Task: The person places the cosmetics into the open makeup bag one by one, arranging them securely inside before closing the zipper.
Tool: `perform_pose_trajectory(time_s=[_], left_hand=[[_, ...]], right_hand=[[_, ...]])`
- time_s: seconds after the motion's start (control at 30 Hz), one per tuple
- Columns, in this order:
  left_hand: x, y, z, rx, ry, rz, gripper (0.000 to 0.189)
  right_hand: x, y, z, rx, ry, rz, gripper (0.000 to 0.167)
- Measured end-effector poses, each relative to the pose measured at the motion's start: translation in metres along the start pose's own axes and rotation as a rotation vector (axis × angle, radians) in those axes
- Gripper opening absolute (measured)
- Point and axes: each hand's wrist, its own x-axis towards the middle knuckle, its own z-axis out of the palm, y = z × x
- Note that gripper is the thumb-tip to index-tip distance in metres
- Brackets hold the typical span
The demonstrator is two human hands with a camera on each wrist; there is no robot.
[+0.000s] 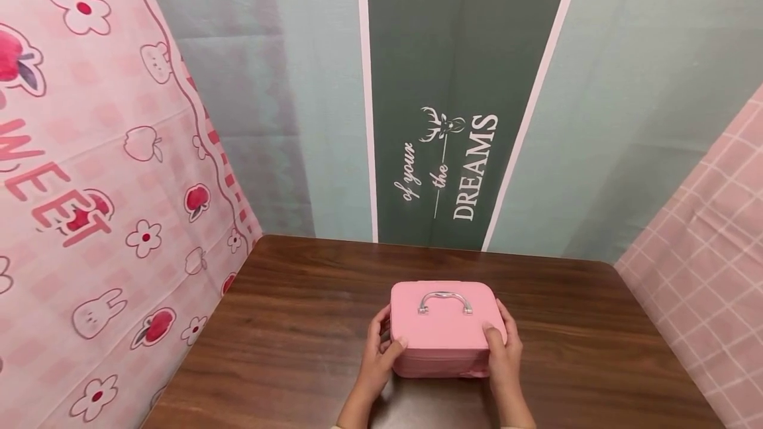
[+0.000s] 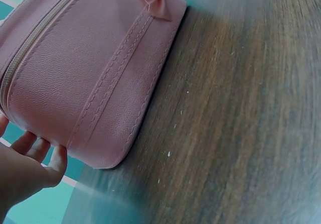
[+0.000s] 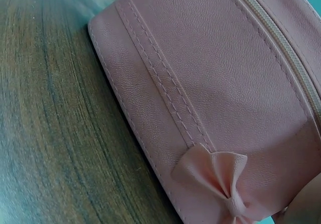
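Observation:
A pink cosmetic case (image 1: 441,331) with a silver handle (image 1: 446,294) on its lid stands on the wooden table, its lid down. My left hand (image 1: 375,357) holds its left side, the thumb at the lid's front corner. On the opposite side my right hand (image 1: 505,353) grips the case, thumb on the lid's front right. The left wrist view shows the fingers (image 2: 31,151) against the case's end, below the zipper (image 2: 37,33). A pink bow (image 3: 218,176) sits on the stitched band low on the front. Little of the right hand shows in the right wrist view.
Brown wood tabletop (image 1: 286,323) extends around the case. Behind its far edge hangs a green and grey cloth with lettering (image 1: 450,171). A pink fruit-print cloth (image 1: 119,184) hangs at the left, a pink checked cloth (image 1: 709,250) at the right.

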Motion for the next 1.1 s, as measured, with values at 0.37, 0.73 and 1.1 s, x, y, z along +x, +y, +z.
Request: perform_pose_trajectory(time_s=[0.37, 0.73, 1.1], left_hand=[[0.005, -0.001, -0.002, 0.033, 0.012, -0.047, 0.064], [-0.008, 0.029, -0.013, 0.332, 0.061, 0.037, 0.046], [-0.011, 0.045, -0.019, 0.318, -0.032, 0.024, 0.042]], right_hand=[[0.005, 0.005, 0.002, -0.002, -0.006, -0.004, 0.047], [-0.002, -0.023, -0.019, -0.512, -0.052, -0.054, 0.043], [-0.021, -0.015, -0.008, -0.397, -0.017, -0.034, 0.048]])
